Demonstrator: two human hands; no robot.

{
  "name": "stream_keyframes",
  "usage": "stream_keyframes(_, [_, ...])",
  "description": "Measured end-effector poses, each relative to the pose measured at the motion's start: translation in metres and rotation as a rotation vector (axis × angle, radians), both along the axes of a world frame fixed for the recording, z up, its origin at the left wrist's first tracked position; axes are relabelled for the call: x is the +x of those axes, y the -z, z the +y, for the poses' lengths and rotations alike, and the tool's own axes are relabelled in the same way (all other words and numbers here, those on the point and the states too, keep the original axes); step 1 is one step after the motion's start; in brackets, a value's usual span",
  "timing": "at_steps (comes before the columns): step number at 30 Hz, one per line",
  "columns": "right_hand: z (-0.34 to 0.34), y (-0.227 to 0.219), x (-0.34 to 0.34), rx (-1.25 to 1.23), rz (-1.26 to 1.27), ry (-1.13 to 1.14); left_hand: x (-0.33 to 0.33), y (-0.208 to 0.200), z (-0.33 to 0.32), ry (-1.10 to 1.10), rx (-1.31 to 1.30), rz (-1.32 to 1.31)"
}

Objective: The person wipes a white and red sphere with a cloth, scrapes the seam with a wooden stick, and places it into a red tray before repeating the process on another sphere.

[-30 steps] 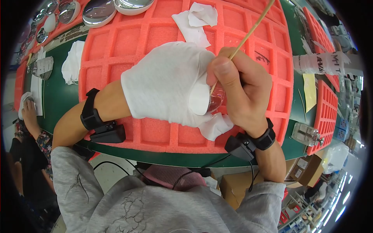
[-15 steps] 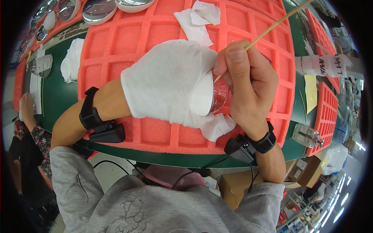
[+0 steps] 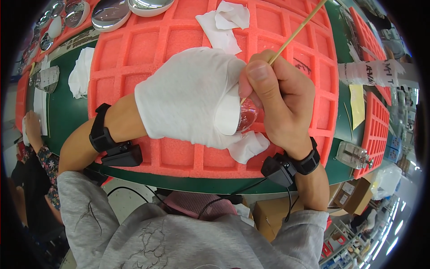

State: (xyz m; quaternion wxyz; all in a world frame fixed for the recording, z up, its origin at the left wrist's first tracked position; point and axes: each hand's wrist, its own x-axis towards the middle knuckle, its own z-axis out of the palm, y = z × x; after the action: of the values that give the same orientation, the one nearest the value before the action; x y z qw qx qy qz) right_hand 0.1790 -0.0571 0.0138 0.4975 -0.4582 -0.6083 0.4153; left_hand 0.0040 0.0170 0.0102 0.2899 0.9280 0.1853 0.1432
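Since half a second ago, the wooden stick (image 3: 296,33) and the right hand (image 3: 283,112) have shifted left; the stick's far end leans less to the right.

Left to right on my feed: a co-worker's hand (image 3: 32,127) at the left edge; a white cloth (image 3: 82,74) on the green tabletop (image 3: 62,110); then the left hand (image 3: 188,96), draped in white fabric above the red foam tray (image 3: 139,47). Its fingers are hidden; I cannot tell how they are set. At its right side sits the glossy piece (image 3: 249,117), white-sided, between the two hands. The right hand pinches the stick between thumb and fingers, tip at the piece's edge; contact I cannot confirm. Farther right, a glass bottle (image 3: 351,154).

Progress, my judgement: stick work at the edge is under way, unfinished; how much is done or left I cannot read, the surface being mostly covered.
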Motion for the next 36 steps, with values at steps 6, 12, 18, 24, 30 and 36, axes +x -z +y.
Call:
stream_keyframes(6, [0.000,0.005,-0.002,-0.029,0.144,0.037,0.001,0.004,-0.002,0.023,0.049,0.013])
stream_keyframes(12, [-0.002,-0.001,0.003,0.013,-0.046,-0.046,0.002,0.000,-0.001,0.018,0.015,0.032])
stream_keyframes(18, [-0.002,0.004,-0.003,-0.020,0.135,0.026,0.003,0.009,-0.001,0.011,0.088,-0.135])
stream_keyframes(24, [-0.002,0.001,0.004,0.043,-0.062,-0.049,0.004,0.006,0.000,0.034,0.101,-0.140])
stream_keyframes(30, [0.000,0.008,-0.005,0.025,0.140,0.064,0.004,0.008,-0.001,-0.020,0.087,-0.096])
stream_keyframes(36, [-0.003,0.000,0.003,0.026,-0.057,-0.040,0.002,0.004,-0.001,0.025,0.117,-0.100])
